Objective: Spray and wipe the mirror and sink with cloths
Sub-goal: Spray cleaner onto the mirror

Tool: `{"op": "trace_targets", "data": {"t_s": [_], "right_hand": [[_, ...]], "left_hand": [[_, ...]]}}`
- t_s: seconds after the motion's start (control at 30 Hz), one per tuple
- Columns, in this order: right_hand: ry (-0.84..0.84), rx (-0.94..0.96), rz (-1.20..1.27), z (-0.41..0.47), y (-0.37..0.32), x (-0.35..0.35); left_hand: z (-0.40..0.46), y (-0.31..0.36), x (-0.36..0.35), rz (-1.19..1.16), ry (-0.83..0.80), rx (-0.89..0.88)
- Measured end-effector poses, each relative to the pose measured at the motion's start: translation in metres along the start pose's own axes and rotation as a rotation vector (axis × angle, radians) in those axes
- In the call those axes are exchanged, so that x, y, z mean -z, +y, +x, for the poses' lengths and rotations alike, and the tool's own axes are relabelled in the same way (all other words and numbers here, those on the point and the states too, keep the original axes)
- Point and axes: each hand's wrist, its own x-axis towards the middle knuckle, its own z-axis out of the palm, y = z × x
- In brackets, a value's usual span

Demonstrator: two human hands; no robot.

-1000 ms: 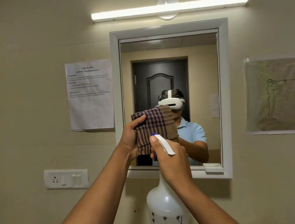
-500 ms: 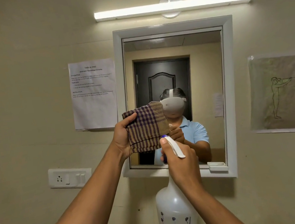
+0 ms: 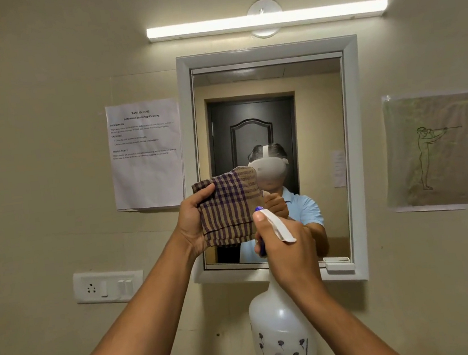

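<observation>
A white-framed mirror [image 3: 318,102] hangs on the beige wall straight ahead. My left hand [image 3: 194,223] grips a folded brown and purple checked cloth [image 3: 227,207] and holds it up in front of the mirror's lower left part. My right hand [image 3: 285,244] grips the neck of a white spray bottle [image 3: 281,336], thumb up beside its white trigger head and blue nozzle, which points at the cloth and glass. The bottle's round body hangs below the mirror frame. The sink is out of view.
A printed task sheet [image 3: 146,155] is taped left of the mirror, a drawing [image 3: 430,153] to its right. A white switch and socket plate [image 3: 109,285] sits lower left. A tube light [image 3: 266,20] glows above. A small white clip [image 3: 337,263] sits on the frame's bottom right.
My left hand has carried the cloth a little left and tilted it. My right hand with the bottle has shifted slightly right, and the view has drifted a little.
</observation>
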Motion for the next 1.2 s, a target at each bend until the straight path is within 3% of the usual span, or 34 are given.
{"op": "trace_targets", "data": {"t_s": [0.23, 0.4, 0.8, 1.2], "right_hand": [[-0.066, -0.052, -0.085, -0.012, -0.002, -0.008], [-0.016, 0.034, -0.159, -0.027, -0.001, -0.008], [0.029, 0.035, -0.084, -0.025, -0.003, -0.011], [0.305, 0.076, -0.199, 0.061, -0.029, 0.050]], "left_hand": [[-0.004, 0.002, -0.005, 0.000, 0.002, 0.032], [-0.009, 0.007, -0.004, -0.003, 0.023, 0.026], [-0.022, 0.020, 0.003, 0.021, 0.076, 0.003], [-0.016, 0.051, 0.043, -0.094, 0.053, -0.025]]}}
